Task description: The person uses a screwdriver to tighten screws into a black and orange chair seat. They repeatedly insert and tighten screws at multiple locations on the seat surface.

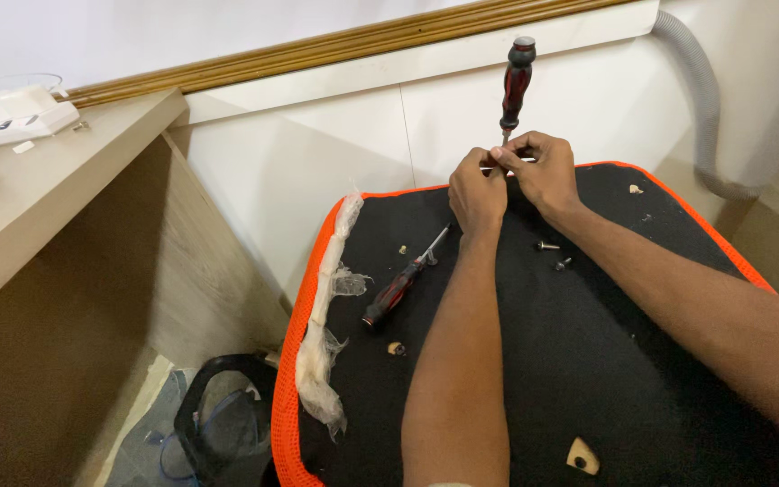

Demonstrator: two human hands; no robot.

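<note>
1. Screwdriver (516, 86) stands upright at the far edge of the black seat base (606, 361), its red-and-black handle above my hands.
2. My left hand (477, 194) and right hand (543, 171) are pressed together, pinching its metal shaft low down.
3. To my mind, keeping the shaft vertical and the grip close to the tip serves best.
4. Count: two screwdrivers, the second screwdriver (400, 284) lying left of my left forearm; two loose screws (554, 254) to its right.
</note>
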